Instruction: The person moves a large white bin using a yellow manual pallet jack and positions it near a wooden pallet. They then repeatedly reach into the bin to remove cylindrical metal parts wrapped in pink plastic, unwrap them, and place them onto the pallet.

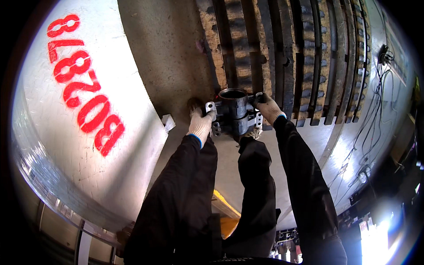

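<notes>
Between my two hands is a dark metal casting (239,109), a round hollow body with its open mouth facing up and pale machined lugs with holes on both sides. My left hand (202,122), in a white knit glove, is closed round the lug on its left side. On the other side my right hand (269,109), gloved the same way, grips the right lug with the thumb near its top. The casting is in front of my legs, by the near end of a slatted wooden pallet (287,57). Whether it rests on anything is hidden.
A large white panel with red stencilled marks (44,145) stands along the left, with a small white block (168,122) by its edge. Loose black cables (375,97) trail over the grey floor (304,143) at right. Something yellow (229,225) shows between my legs.
</notes>
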A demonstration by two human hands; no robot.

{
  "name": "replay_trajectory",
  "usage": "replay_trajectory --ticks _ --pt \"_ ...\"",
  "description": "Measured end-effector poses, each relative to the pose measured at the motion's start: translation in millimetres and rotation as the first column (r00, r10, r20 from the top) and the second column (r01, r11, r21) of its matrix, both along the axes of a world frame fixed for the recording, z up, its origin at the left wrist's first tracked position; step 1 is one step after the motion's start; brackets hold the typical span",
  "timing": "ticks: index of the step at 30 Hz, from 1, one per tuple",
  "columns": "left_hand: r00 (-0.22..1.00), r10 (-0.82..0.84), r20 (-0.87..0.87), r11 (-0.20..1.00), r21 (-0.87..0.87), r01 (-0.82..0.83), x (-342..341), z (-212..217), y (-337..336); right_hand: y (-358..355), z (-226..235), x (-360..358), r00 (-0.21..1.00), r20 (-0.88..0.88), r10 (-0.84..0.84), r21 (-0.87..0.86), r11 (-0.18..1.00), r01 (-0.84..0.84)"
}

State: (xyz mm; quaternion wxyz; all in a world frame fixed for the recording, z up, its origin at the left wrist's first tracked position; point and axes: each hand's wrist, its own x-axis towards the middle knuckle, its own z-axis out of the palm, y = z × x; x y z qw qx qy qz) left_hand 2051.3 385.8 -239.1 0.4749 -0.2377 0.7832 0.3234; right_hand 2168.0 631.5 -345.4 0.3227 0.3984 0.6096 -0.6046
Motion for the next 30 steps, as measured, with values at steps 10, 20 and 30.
replay_trajectory --ticks 10,20,30 --pt "0.987 -0.146 -0.069 0.989 -0.025 0.144 14.4 -18.5 -12.5 -1.0 -48.7 35.9 0.991 -0.131 -0.012 0.030 0.999 0.016" --pt "0.955 -0.280 -0.103 0.960 0.000 0.281 32.4 -27.5 -28.7 3.6 -28.0 43.4 0.997 -0.078 -0.008 -0.083 0.997 0.002" --pt "0.943 -0.310 -0.123 0.948 0.039 0.317 32.5 -37.1 -40.2 6.6 -8.0 49.0 0.991 -0.058 -0.118 -0.164 0.981 0.107"
